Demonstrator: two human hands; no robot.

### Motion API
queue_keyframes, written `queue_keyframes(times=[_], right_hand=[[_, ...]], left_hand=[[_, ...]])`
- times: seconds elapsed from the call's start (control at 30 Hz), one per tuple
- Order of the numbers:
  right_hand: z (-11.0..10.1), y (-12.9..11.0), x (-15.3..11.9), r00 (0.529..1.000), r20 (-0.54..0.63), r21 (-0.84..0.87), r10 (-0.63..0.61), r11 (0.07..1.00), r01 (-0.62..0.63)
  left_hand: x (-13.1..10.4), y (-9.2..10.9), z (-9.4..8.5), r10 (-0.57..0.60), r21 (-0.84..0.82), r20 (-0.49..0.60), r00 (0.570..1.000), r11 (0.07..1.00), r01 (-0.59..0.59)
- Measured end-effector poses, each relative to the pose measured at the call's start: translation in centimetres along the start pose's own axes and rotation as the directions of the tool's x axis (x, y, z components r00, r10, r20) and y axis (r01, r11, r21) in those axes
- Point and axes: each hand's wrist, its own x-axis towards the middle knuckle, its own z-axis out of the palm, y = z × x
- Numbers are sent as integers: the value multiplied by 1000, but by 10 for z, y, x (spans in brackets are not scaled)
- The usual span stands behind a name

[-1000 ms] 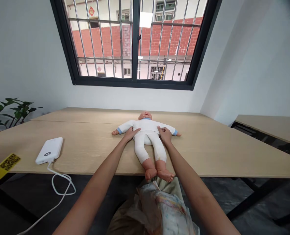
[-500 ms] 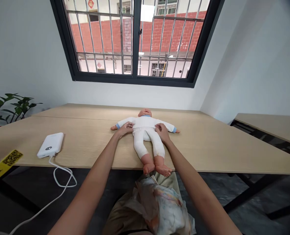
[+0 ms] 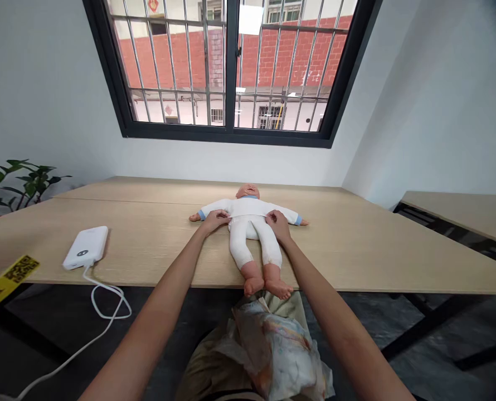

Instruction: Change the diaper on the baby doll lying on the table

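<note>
A baby doll [image 3: 251, 228] lies on its back on the wooden table, arms spread, feet toward me at the front edge. It wears a white top [image 3: 248, 208] with blue cuffs and white pants [image 3: 240, 245]. My left hand [image 3: 215, 220] is at the waist on the doll's left-hand side in view, fingers closed on the hem of the top. At the opposite side of the waist, my right hand [image 3: 278, 224] pinches the same hem. The fingertips are small and partly hidden. On my lap rests a crumpled diaper package [image 3: 287, 351].
A white power bank [image 3: 87, 248] with a white cable [image 3: 106, 323] sits on the table [image 3: 147, 245] at left. Beyond it stands a potted plant [image 3: 30, 181]. A yellow tag [image 3: 8, 284] juts in at the left edge. Another table [image 3: 465, 214] stands at right.
My left hand has shifted very slightly inward along the hem, which now looks a little straighter. The right hand and the doll stay nearly in place.
</note>
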Motion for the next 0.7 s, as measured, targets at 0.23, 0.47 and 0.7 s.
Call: queue_keyframes(times=[0.23, 0.47, 0.7], right_hand=[[-1, -4, 1, 999, -36, -65, -8, 998, 5], [-4, -4, 2, 998, -54, -101, -21, 995, 15], [-4, 1, 4, 1000, -12, -102, 9, 995, -10]], left_hand=[[4, -6, -3, 2, 20, -98, 995, 1000, 0], [4, -6, -8, 13, 22, -116, 993, 1000, -10], [4, -5, -10, 16, 149, -49, 999, 989, -8]])
